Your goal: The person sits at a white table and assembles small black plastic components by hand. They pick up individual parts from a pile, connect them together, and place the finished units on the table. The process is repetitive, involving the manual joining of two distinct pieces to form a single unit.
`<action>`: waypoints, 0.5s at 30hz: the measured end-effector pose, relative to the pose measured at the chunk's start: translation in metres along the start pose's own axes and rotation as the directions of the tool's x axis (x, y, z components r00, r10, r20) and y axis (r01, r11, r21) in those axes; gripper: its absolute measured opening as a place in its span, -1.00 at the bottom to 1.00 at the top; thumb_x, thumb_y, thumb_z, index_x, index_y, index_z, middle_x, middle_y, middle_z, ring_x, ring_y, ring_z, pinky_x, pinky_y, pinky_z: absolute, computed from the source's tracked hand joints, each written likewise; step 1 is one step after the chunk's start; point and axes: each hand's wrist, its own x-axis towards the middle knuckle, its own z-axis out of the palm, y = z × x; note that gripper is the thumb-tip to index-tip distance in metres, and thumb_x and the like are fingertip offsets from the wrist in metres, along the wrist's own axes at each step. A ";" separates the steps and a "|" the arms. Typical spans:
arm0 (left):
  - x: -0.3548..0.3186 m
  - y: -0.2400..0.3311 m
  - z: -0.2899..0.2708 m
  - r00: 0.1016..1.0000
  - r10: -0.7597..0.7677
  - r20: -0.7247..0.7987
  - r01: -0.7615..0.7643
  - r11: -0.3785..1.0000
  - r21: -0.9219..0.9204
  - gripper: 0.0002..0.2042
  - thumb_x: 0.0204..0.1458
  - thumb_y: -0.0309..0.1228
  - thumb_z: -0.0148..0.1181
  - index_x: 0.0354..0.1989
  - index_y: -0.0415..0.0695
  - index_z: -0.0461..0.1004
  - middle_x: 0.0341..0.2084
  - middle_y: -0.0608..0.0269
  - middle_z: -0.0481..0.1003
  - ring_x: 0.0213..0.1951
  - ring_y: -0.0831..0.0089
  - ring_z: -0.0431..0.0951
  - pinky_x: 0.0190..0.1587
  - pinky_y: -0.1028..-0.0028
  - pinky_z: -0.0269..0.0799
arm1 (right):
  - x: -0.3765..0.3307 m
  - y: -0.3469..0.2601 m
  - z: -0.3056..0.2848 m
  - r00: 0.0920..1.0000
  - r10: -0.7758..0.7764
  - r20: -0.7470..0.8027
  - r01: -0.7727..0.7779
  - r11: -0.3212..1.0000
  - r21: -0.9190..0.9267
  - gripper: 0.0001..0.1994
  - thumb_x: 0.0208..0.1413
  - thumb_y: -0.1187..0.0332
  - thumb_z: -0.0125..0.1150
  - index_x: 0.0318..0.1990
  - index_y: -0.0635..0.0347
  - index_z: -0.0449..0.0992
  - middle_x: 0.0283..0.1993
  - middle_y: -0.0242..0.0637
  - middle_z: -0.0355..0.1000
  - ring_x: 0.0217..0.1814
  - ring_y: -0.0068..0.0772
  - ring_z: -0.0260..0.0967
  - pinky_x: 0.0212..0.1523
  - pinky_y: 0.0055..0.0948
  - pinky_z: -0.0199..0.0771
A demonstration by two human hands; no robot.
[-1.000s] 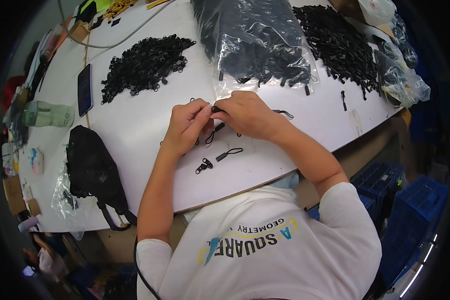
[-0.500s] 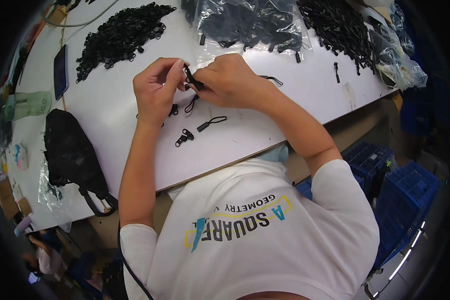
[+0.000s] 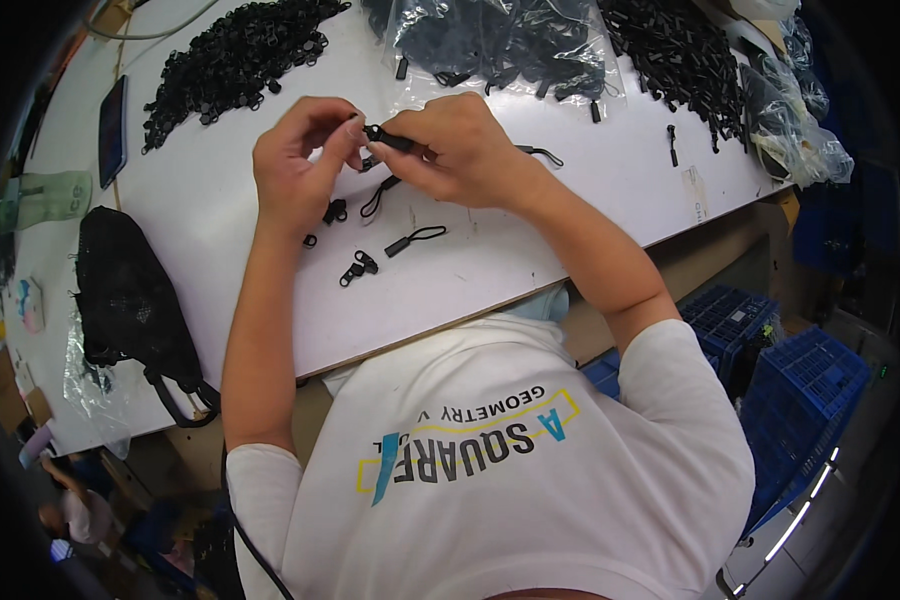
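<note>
My left hand (image 3: 298,160) and my right hand (image 3: 462,150) meet above the white table (image 3: 490,235). Between them is a black cord zipper pull (image 3: 392,139), its thick end pinched by my right thumb and fingers. At its other end, my left thumb and forefinger close on a small black part, mostly hidden by the fingertips. Just below lie a looped zipper pull (image 3: 375,198) and another pull (image 3: 415,240), both loose. Small black zipper sliders (image 3: 358,268) rest nearer the table's front edge, with a few more beside my left wrist.
A heap of black sliders (image 3: 235,65) lies at the far left, a heap of black pulls (image 3: 680,70) at the far right. Between them spreads a clear plastic bag (image 3: 500,50). A phone (image 3: 113,130) and a black bag (image 3: 130,290) are left; blue crates (image 3: 805,400) stand right.
My left hand has shifted slightly left and away from me. The pull in my right hand now points more level toward the left fingertips. The loose parts on the table look undisturbed.
</note>
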 end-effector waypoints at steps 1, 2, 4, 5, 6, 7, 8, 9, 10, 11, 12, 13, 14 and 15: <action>0.000 0.001 0.000 0.998 0.060 0.022 -0.062 0.990 0.129 -0.92 -0.02 -0.60 0.18 -0.34 -0.28 0.45 -0.55 0.28 0.49 -0.56 0.59 0.47 -0.52 0.61 0.35 | 0.001 -0.001 0.001 1.000 0.001 -0.025 -0.001 1.000 -0.019 -0.85 -0.04 0.37 0.24 -0.53 0.20 0.43 -0.74 -0.28 0.31 -0.72 -0.26 0.27 -0.66 -0.39 0.23; 0.000 0.001 0.000 0.990 0.135 0.049 -0.143 0.962 0.231 -0.90 -0.05 -0.62 0.18 -0.34 -0.29 0.45 -0.54 0.25 0.49 -0.56 0.56 0.48 -0.51 0.59 0.37 | 0.001 -0.002 0.001 1.000 0.026 -0.008 -0.027 0.998 -0.048 -0.85 -0.02 0.36 0.22 -0.52 0.20 0.42 -0.73 -0.27 0.31 -0.71 -0.24 0.28 -0.65 -0.38 0.23; 0.001 0.000 0.000 0.955 0.271 0.124 -0.298 0.858 0.419 -0.87 -0.10 -0.68 0.17 -0.34 -0.29 0.45 -0.54 0.20 0.50 -0.56 0.50 0.51 -0.48 0.56 0.41 | 0.001 -0.003 0.002 0.997 0.078 0.025 -0.075 0.991 -0.108 -0.84 0.01 0.35 0.19 -0.50 0.21 0.42 -0.72 -0.25 0.32 -0.70 -0.21 0.30 -0.64 -0.35 0.25; 0.002 0.001 0.000 0.940 0.307 0.146 -0.339 0.818 0.464 -0.83 -0.16 -0.71 0.17 -0.35 -0.28 0.46 -0.51 0.15 0.51 -0.56 0.40 0.51 -0.49 0.52 0.42 | 0.002 -0.005 0.001 0.990 0.110 0.087 -0.092 0.978 -0.190 -0.84 0.02 0.33 0.18 -0.49 0.21 0.42 -0.72 -0.24 0.33 -0.69 -0.19 0.31 -0.63 -0.33 0.25; 0.003 0.001 -0.001 0.936 0.314 0.163 -0.353 0.802 0.482 -0.83 -0.15 -0.71 0.17 -0.34 -0.27 0.46 -0.51 0.15 0.51 -0.55 0.38 0.52 -0.48 0.51 0.43 | 0.003 -0.006 -0.001 0.979 0.146 0.145 -0.102 0.957 -0.272 -0.83 0.03 0.32 0.16 -0.47 0.21 0.42 -0.71 -0.22 0.34 -0.68 -0.17 0.32 -0.63 -0.30 0.26; 0.003 0.002 -0.002 0.930 0.320 0.180 -0.367 0.786 0.498 -0.83 -0.15 -0.71 0.16 -0.34 -0.27 0.46 -0.50 0.14 0.52 -0.53 0.37 0.53 -0.46 0.49 0.44 | 0.003 -0.007 -0.002 0.962 0.187 0.198 -0.108 0.929 -0.353 -0.83 0.05 0.30 0.15 -0.46 0.21 0.42 -0.70 -0.21 0.35 -0.67 -0.15 0.33 -0.62 -0.28 0.27; 0.004 0.002 -0.001 0.925 0.325 0.198 -0.381 0.769 0.514 -0.83 -0.14 -0.71 0.16 -0.33 -0.27 0.47 -0.49 0.14 0.52 -0.52 0.35 0.54 -0.45 0.48 0.45 | 0.003 -0.006 -0.002 0.956 0.201 0.214 -0.111 0.922 -0.372 -0.82 0.04 0.29 0.15 -0.46 0.21 0.42 -0.69 -0.21 0.36 -0.66 -0.14 0.34 -0.61 -0.27 0.28; 0.004 0.001 0.000 0.926 0.322 0.198 -0.378 0.776 0.505 -0.82 -0.15 -0.71 0.16 -0.32 -0.27 0.47 -0.48 0.14 0.52 -0.50 0.34 0.54 -0.43 0.48 0.46 | 0.002 -0.004 -0.001 0.949 0.216 0.229 -0.114 0.914 -0.391 -0.82 0.04 0.28 0.15 -0.45 0.21 0.42 -0.68 -0.20 0.37 -0.65 -0.13 0.35 -0.60 -0.26 0.29; 0.004 0.001 0.002 0.927 0.318 0.199 -0.375 0.784 0.495 -0.81 -0.15 -0.71 0.17 -0.31 -0.26 0.47 -0.48 0.14 0.53 -0.49 0.32 0.55 -0.42 0.48 0.47 | 0.002 -0.003 0.000 0.942 0.231 0.243 -0.117 0.905 -0.409 -0.81 0.04 0.27 0.14 -0.45 0.20 0.42 -0.67 -0.20 0.38 -0.64 -0.12 0.36 -0.59 -0.25 0.30; 0.004 0.000 0.004 0.928 0.315 0.200 -0.373 0.791 0.485 -0.80 -0.15 -0.71 0.17 -0.30 -0.26 0.47 -0.47 0.14 0.53 -0.47 0.31 0.56 -0.40 0.47 0.48 | 0.004 -0.004 -0.001 0.923 0.272 0.273 -0.141 0.897 -0.418 -0.83 0.02 0.29 0.14 -0.43 0.21 0.43 -0.63 -0.18 0.41 -0.60 -0.12 0.39 -0.56 -0.24 0.34; 0.003 0.001 0.005 0.932 0.306 0.196 -0.363 0.796 0.484 -0.79 -0.16 -0.70 0.17 -0.29 -0.26 0.47 -0.46 0.14 0.53 -0.45 0.31 0.57 -0.38 0.48 0.49 | 0.006 -0.005 -0.003 0.901 0.313 0.301 -0.165 0.889 -0.427 -0.85 -0.01 0.31 0.13 -0.41 0.22 0.45 -0.58 -0.17 0.44 -0.55 -0.11 0.42 -0.53 -0.23 0.38; 0.002 0.002 0.005 0.935 0.298 0.191 -0.354 0.801 0.483 -0.78 -0.16 -0.70 0.17 -0.28 -0.26 0.47 -0.45 0.14 0.54 -0.44 0.31 0.58 -0.35 0.48 0.49 | 0.007 -0.006 -0.004 0.876 0.351 0.330 -0.188 0.880 -0.437 -0.86 -0.03 0.33 0.12 -0.39 0.22 0.46 -0.54 -0.16 0.47 -0.51 -0.10 0.45 -0.49 -0.22 0.42; 0.001 0.002 0.006 0.939 0.289 0.186 -0.344 0.805 0.483 -0.77 -0.16 -0.70 0.17 -0.27 -0.26 0.47 -0.44 0.14 0.55 -0.42 0.31 0.59 -0.33 0.49 0.50 | 0.007 -0.006 -0.003 0.880 0.345 0.325 -0.182 0.879 -0.440 -0.86 -0.03 0.33 0.12 -0.39 0.22 0.46 -0.54 -0.16 0.47 -0.50 -0.11 0.46 -0.49 -0.22 0.42; 0.001 0.003 0.006 0.949 0.265 0.172 -0.315 0.823 0.473 -0.77 -0.16 -0.69 0.17 -0.26 -0.26 0.47 -0.43 0.14 0.55 -0.41 0.31 0.60 -0.32 0.49 0.50 | 0.007 -0.006 -0.003 0.885 0.339 0.320 -0.176 0.879 -0.443 -0.85 -0.04 0.33 0.13 -0.39 0.22 0.47 -0.54 -0.16 0.47 -0.50 -0.11 0.46 -0.49 -0.23 0.43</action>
